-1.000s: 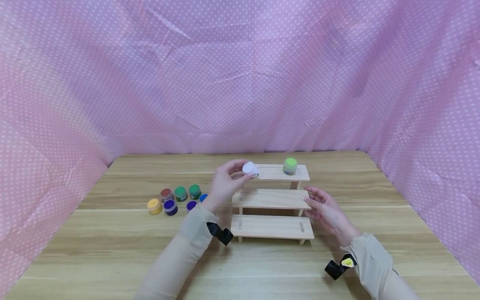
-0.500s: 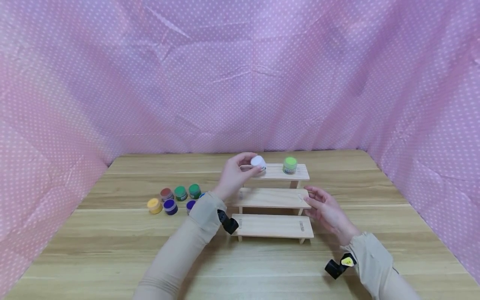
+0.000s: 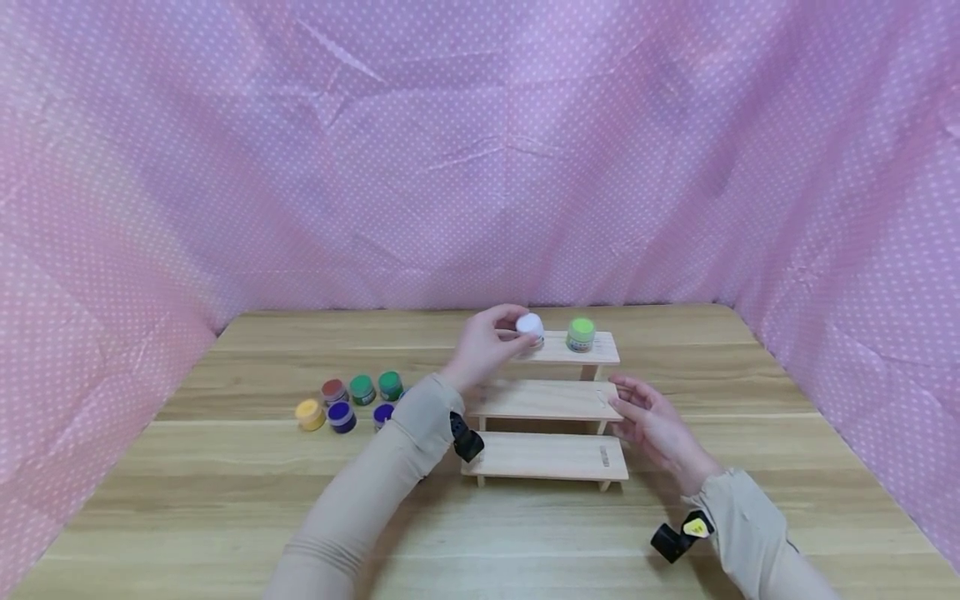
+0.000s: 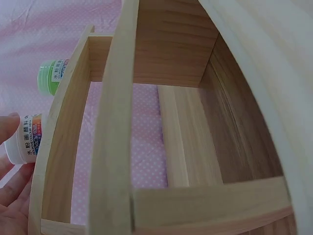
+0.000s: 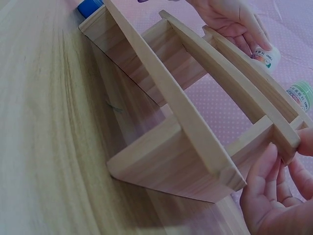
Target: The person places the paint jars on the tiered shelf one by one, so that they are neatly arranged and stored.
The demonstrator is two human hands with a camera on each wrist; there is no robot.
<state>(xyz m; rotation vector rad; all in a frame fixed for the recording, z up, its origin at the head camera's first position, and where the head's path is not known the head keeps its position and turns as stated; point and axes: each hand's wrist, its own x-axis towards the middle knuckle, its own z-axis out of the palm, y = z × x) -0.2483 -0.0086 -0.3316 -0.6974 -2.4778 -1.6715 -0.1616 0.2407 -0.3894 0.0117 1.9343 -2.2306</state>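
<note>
Left hand [image 3: 483, 342]: we see it pinching the white jar [image 3: 529, 327] by its sides, thumb near and fingers far, which seems to leave the lid uncovered and the jar upright.
White jar: at the left part of the top shelf [image 3: 557, 351]; we cannot tell whether the shelf carries its full weight.
Right hand [image 3: 652, 421]: thumb and fingers pinch the right end of the middle shelf [image 3: 547, 400], most likely to steady the wooden stand while the other hand works at its far tier.
Wooden stand: three tiers, rising from the bottom shelf [image 3: 540, 456] at the near side to the top one at the far side, probably stepped so each row shows over the one before it.
Lime-green jar [image 3: 581, 335]: upright on the top shelf, right of the white one and apart from it.
Loose jars: left of the stand on the worktop [image 3: 225, 492] we count yellow [image 3: 310, 414], brown-red [image 3: 334, 392], two green [image 3: 362, 389], two purple [image 3: 341, 417] and a blue jar [image 5: 89, 7], mostly hidden by the sleeve from above; clustered there, they seem within easy left-hand reach.
</note>
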